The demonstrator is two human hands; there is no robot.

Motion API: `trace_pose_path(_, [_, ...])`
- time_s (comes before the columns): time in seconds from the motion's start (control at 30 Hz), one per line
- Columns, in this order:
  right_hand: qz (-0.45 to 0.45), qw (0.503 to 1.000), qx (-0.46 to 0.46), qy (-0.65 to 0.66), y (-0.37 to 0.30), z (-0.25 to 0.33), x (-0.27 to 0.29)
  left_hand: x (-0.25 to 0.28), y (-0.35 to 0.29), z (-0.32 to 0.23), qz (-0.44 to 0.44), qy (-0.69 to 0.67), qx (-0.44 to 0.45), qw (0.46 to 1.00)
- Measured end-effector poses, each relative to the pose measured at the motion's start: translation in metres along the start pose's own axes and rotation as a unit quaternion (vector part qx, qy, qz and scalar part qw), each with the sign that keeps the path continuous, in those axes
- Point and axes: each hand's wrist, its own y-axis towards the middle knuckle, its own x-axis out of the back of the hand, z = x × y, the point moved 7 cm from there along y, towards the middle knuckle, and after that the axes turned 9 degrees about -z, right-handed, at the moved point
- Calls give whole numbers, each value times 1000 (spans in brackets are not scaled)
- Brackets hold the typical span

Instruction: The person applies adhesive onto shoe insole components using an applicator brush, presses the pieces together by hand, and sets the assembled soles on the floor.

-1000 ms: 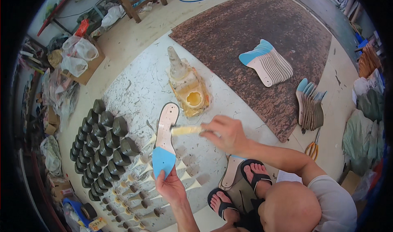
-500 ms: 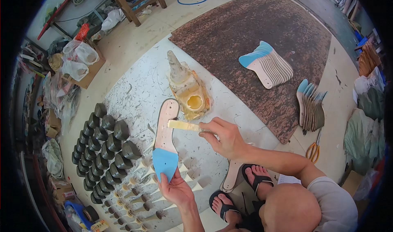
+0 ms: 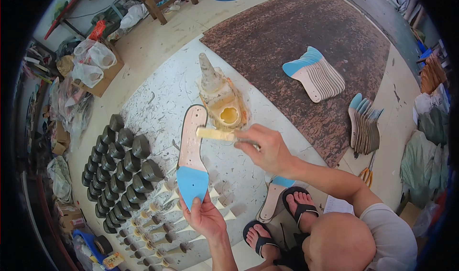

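Left hand (image 3: 206, 218) pinches an insole (image 3: 191, 149) extending beyond it; right hand (image 3: 267, 149) grips a pale tool (image 3: 216, 134).

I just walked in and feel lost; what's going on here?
The left hand holds a sole-shaped piece by its blue end. The right hand holds a pale flat tool over its pink part; whether the tool touches is hard to tell. Just beyond stands a yellow-stained container, on the white surface. More such pieces lie fanned out on the brown board.
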Motion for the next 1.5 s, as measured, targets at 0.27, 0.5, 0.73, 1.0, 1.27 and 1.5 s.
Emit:
trace_pose_path(0.27, [176,983,-33,-42,-21,-2,-16,-7,4,2,8,-9,-3,1000])
trace_pose_path(0.5, [142,985,-19,-96,-10,11,-17,-4,3,6,-7,5,2,1000])
trace_pose_path(0.73, [223,974,-9,-49,-26,9,-3,11,11,6,-40,-61,51,996])
trace_pose_path(1.0, [198,975,-38,89,-7,-9,-5,17,11,22,-52,-127,277,951])
trace_pose_path(1.27, [201,968,129,83,9,11,5,23,4,25,-37,-136,351,926])
trace_pose_path(1.5, [32,992,101,76,35,13,17,19,-4,25,34,3,332,943])
